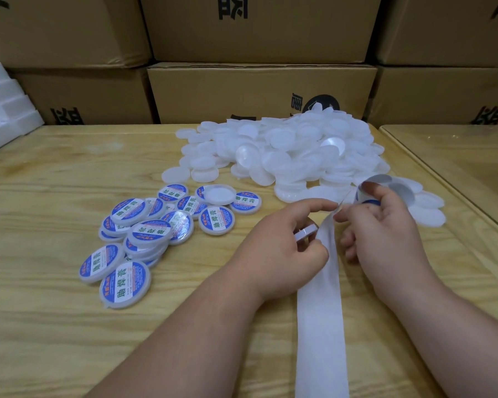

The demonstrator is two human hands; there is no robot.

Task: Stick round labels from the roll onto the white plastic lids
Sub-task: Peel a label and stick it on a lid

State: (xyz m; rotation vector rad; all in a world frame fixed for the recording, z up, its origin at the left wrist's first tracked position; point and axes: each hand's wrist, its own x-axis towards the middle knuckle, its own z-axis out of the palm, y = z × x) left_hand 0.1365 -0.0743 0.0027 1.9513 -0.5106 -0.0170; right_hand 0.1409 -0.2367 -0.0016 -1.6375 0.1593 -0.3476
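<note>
White backing strip (pixel 322 311) runs toward the near edge while the left hand (pixel 285 248) grips a bare lid (pixel 305 234) and the right hand (pixel 385 225) pinches a label (pixel 368 201) that should peel slowly and land centred, with unlabelled lids (pixel 293 150) heaped far right, labelled lids (pixel 144 231) left on the pale wooden table (pixel 55 179), and cartons (pixel 256 90) behind.

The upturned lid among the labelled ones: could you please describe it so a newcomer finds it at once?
On the wooden table, left of the plain white lid heap, lies a cluster of labelled lids. At its far edge, one lid rests hollow side up, white inside, unlike its neighbours.
</note>
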